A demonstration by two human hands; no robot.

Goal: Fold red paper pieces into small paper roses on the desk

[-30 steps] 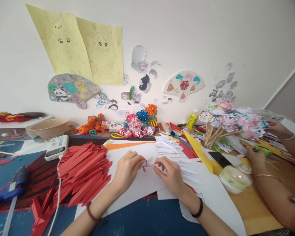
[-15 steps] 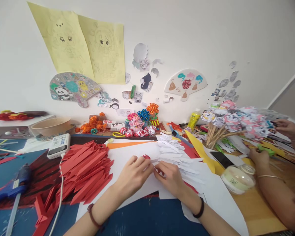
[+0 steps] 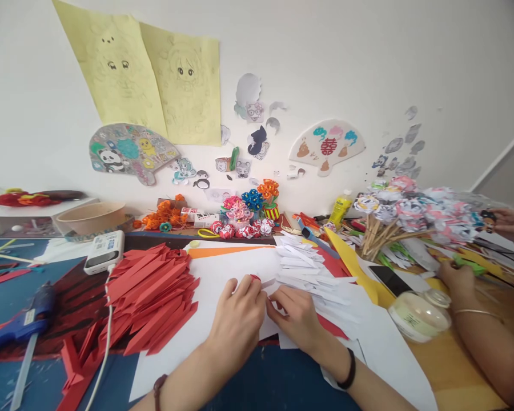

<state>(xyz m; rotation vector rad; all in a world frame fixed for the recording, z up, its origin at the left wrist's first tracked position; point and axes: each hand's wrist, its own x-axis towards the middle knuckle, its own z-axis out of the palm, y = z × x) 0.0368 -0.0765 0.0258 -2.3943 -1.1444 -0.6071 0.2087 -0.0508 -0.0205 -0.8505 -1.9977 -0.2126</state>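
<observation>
My left hand (image 3: 240, 314) is closed over a small folded piece of red paper (image 3: 255, 277); only its top edge shows above the fingers. A thin white paper strip (image 3: 268, 282) sticks out between my two hands. My right hand (image 3: 296, 318) pinches close to my left fingertips, apparently on this strip; the exact hold is hidden. Both hands are above white paper sheets (image 3: 227, 262). Left of them lies a heap of folded red paper strips (image 3: 154, 297). White folded strips (image 3: 312, 279) are spread just beyond and beside my right hand.
A blue glue gun (image 3: 36, 319) and a white power bank (image 3: 105, 251) with a cable lie left. Paper flowers (image 3: 252, 205) stand along the wall. Right are a phone (image 3: 392, 281), a jar (image 3: 420, 319), a paper-flower bouquet (image 3: 406, 211) and another person's hands (image 3: 458, 279).
My left hand has turned more upright, and its wrist has shifted right. The red piece has sunk lower behind its fingers. My right hand stays nearly in place; the view has shifted slightly.
</observation>
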